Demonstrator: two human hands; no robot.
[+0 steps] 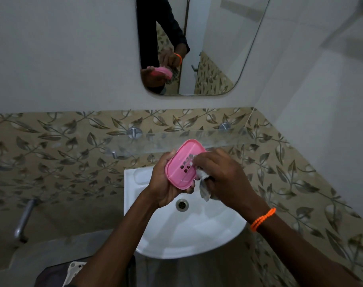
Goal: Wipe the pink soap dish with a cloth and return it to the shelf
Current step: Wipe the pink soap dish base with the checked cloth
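Note:
My left hand (163, 183) grips the pink soap dish (181, 164) from below, over the white sink. The dish is oval with small square drain holes and tilts toward me. My right hand (222, 172) holds a whitish-grey cloth (204, 184) and presses it against the dish's right side, near the holes. Part of the cloth hangs down below the hand. The glass shelf (224, 138) runs along the tiled wall just behind the dish and has nothing on it.
A white sink (188, 230) with a metal drain (182, 205) lies under my hands. A mirror (207, 59) hangs above the shelf and reflects my hands. A metal pipe (24, 218) sticks out low on the left wall. A white wall closes the right side.

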